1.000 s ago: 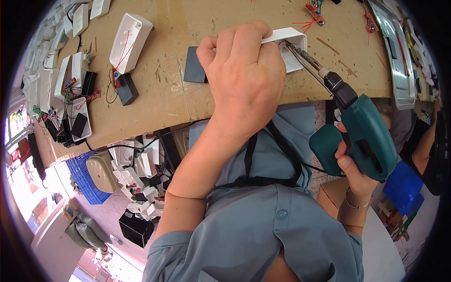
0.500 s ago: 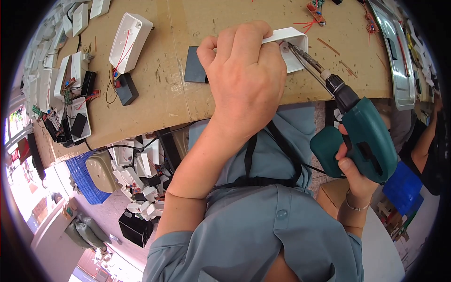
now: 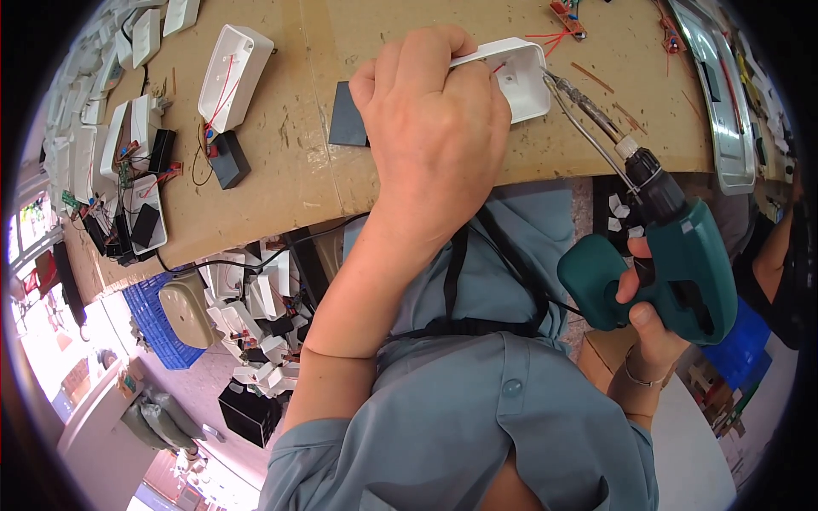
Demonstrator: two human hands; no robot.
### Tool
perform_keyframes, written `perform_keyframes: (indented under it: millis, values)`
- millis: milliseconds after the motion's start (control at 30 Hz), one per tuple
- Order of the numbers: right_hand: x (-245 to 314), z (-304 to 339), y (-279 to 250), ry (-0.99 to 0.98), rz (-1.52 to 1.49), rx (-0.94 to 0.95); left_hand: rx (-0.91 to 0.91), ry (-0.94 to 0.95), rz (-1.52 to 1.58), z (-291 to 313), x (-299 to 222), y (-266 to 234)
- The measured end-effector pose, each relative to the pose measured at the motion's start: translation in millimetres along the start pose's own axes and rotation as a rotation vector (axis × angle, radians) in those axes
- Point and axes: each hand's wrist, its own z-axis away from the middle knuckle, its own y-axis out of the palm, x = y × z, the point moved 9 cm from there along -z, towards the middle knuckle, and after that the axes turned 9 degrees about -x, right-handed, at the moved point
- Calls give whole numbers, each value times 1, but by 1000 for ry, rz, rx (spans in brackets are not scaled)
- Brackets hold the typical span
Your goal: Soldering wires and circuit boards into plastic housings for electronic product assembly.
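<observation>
My left hand (image 3: 439, 136) is closed around the near side of a white plastic housing (image 3: 528, 92), its open hollow turned right and a bit of red wire showing inside. My right hand (image 3: 654, 328) grips a green soldering gun (image 3: 694, 255) with a thin curved feed tube beside its iron. The iron's tip (image 3: 550, 75) is just off the housing's right rim. Partly behind my left hand lies a flat dark grey block (image 3: 345, 119). What my left fingers do inside the housing is hidden.
Another white housing (image 3: 232, 81) with red wires and a black block (image 3: 228, 162) lie to the left. Housings and circuit boards are piled at the table's left edge. A small board (image 3: 569, 19) is at the back; a metal tray (image 3: 724, 111) stands right. A black cord (image 3: 285, 247) hangs along the front edge.
The soldering gun has drawn back to the right, its tip leaving the housing's inside. My left hand and the housing have shifted slightly left and away from me.
</observation>
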Motion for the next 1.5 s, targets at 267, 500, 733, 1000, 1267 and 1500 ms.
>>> perform_keyframes:
  millis: [267,500,733,1000,1267,1500]
  values:
    - [0,-3,-5,-39,-129,-1,-19,70,-39,-14,-8,-65]
    - [-12,-2,-10,-69,-194,5,210,38,-119,23,5,-97]
    - [-11,2,-9,-71,-206,7,479,532,-138,28,-25,-64]
    - [-10,4,-12,-69,-211,-31,810,704,4,34,-37,-34]
    - [-14,4,-18,-42,-199,-66,818,707,220,34,-52,-27]
    - [-16,2,-19,-52,-218,-88,552,507,258,20,-64,-20]
